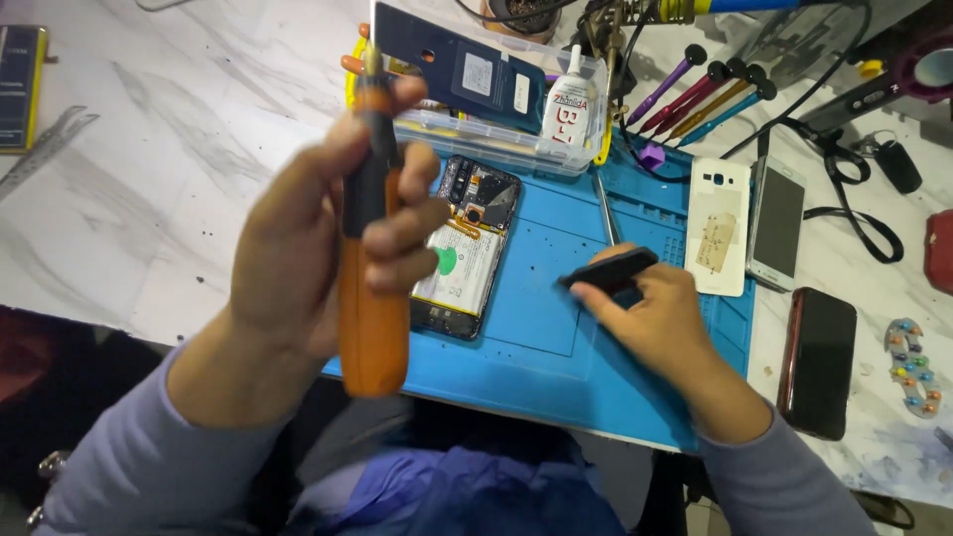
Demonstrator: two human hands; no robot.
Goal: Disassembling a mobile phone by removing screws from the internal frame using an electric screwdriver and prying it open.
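My left hand [323, 233] is raised above the bench and grips an orange and black screwdriver [369, 248] upright, tip pointing away from me. My right hand [660, 323] rests on the blue work mat [556, 337] and holds a small flat black part [608, 270] between thumb and fingers. Between the hands, an opened phone [467, 248] lies on the mat with its back off, showing a white battery with a green spot and the circuit board at its far end.
A clear plastic box [496, 139] holds a dark phone back cover [452, 65] and a glue bottle [568, 109]. Several colour-handled screwdrivers [710, 94] lie behind the mat. To the right are a white back cover [720, 226], a white phone [779, 220], a dark phone [819, 362] and cables.
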